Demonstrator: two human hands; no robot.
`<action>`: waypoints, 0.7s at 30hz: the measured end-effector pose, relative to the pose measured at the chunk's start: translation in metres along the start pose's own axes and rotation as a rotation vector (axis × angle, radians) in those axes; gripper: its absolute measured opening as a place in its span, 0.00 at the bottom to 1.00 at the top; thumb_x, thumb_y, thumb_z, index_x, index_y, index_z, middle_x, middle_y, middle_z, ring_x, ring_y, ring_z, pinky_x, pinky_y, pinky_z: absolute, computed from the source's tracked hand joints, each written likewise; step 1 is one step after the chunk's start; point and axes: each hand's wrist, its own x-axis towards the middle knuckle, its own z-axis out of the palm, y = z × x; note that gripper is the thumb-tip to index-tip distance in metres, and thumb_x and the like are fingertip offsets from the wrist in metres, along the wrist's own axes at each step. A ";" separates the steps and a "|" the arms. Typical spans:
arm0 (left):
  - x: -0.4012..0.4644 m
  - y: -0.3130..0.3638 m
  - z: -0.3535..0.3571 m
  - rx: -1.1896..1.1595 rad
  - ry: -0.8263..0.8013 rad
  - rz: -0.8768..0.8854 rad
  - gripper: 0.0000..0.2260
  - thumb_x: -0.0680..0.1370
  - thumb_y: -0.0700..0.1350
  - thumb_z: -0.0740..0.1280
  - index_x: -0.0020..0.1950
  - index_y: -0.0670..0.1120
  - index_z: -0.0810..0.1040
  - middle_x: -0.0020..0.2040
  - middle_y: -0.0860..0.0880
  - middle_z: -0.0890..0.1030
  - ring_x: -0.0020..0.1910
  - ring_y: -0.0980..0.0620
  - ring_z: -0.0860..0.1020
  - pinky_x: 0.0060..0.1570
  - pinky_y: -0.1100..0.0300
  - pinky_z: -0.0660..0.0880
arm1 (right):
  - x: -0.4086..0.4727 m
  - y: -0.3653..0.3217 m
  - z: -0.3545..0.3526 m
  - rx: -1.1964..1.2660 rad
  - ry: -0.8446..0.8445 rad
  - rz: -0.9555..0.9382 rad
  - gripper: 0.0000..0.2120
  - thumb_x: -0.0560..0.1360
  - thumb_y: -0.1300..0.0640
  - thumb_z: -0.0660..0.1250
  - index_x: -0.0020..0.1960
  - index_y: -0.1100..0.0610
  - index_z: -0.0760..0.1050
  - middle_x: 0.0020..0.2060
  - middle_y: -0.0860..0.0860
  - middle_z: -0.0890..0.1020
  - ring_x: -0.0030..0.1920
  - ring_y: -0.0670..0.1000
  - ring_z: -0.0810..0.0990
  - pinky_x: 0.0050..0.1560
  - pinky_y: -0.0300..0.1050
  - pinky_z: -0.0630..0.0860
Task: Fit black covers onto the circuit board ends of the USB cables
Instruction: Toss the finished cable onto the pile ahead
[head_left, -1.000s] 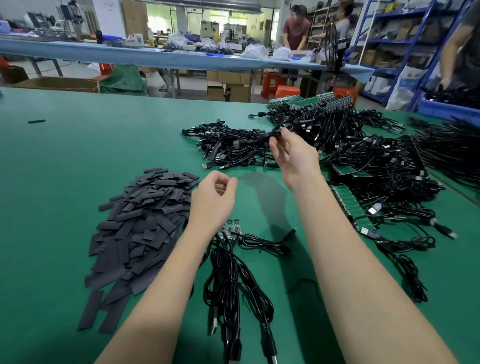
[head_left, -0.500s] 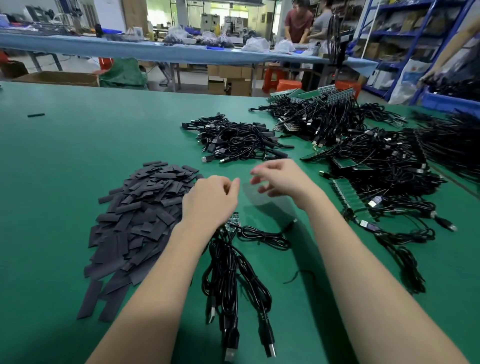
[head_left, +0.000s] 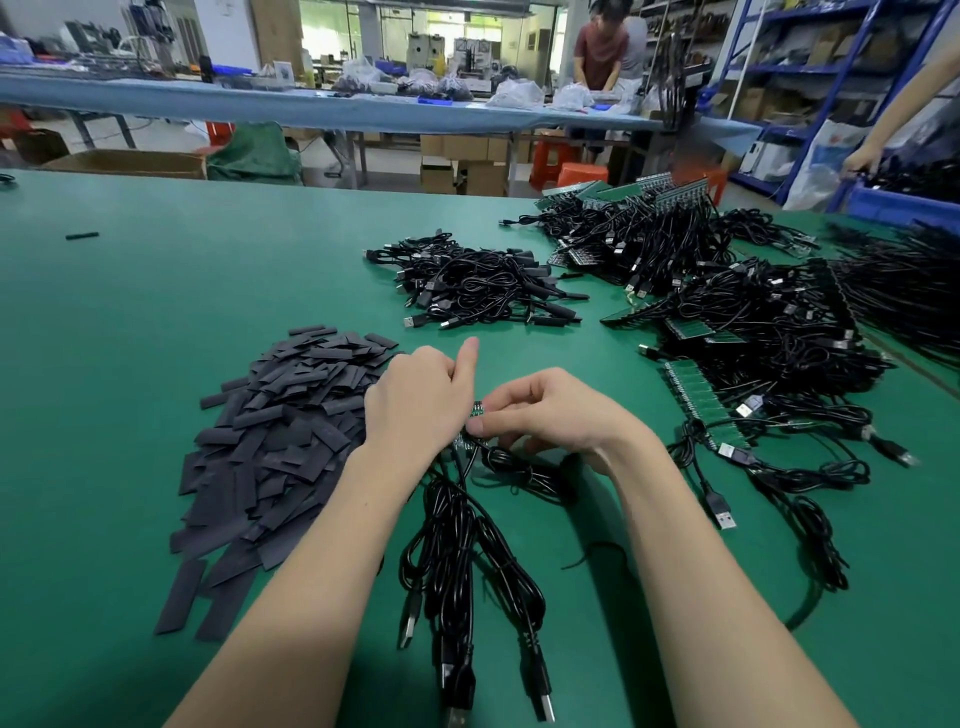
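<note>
A small green circuit board strip (head_left: 477, 410) with several black USB cables (head_left: 457, 540) soldered to it lies on the green table (head_left: 156, 291) between my hands. My left hand (head_left: 415, 400) holds the strip's left side, fingers curled, forefinger sticking up. My right hand (head_left: 545, 410) pinches the strip's right end between thumb and fingers. The cables trail toward me, ending in USB plugs (head_left: 457, 680). A heap of flat black covers (head_left: 280, 431) lies just left of my left hand.
A pile of covered cables (head_left: 483, 286) lies beyond my hands. Large tangles of cables with green board strips (head_left: 753, 332) fill the right side. A lone black cover (head_left: 82, 236) sits far left. People work at a far bench and at the right edge.
My right hand has left the far cable pile and come back toward me to the board strip. My left hand has closed on the strip's other side.
</note>
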 end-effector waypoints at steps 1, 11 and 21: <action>-0.001 0.002 0.000 0.014 0.019 -0.003 0.33 0.82 0.65 0.52 0.33 0.45 0.81 0.33 0.47 0.80 0.39 0.42 0.77 0.39 0.53 0.67 | 0.000 0.001 -0.001 0.048 0.000 0.006 0.06 0.69 0.56 0.80 0.42 0.53 0.84 0.35 0.49 0.84 0.32 0.43 0.79 0.33 0.36 0.73; -0.002 0.016 -0.006 -0.296 0.044 0.076 0.34 0.84 0.63 0.53 0.23 0.43 0.63 0.22 0.49 0.68 0.29 0.42 0.71 0.37 0.51 0.69 | 0.001 0.003 -0.009 0.459 -0.147 0.012 0.08 0.60 0.60 0.80 0.38 0.57 0.85 0.31 0.50 0.82 0.30 0.43 0.79 0.33 0.30 0.77; 0.005 0.016 -0.010 -0.599 -0.130 0.113 0.39 0.85 0.63 0.48 0.18 0.45 0.68 0.18 0.51 0.67 0.21 0.54 0.68 0.34 0.57 0.65 | -0.005 0.003 -0.010 0.580 -0.142 -0.006 0.06 0.63 0.61 0.78 0.39 0.55 0.85 0.34 0.50 0.84 0.31 0.43 0.81 0.34 0.31 0.79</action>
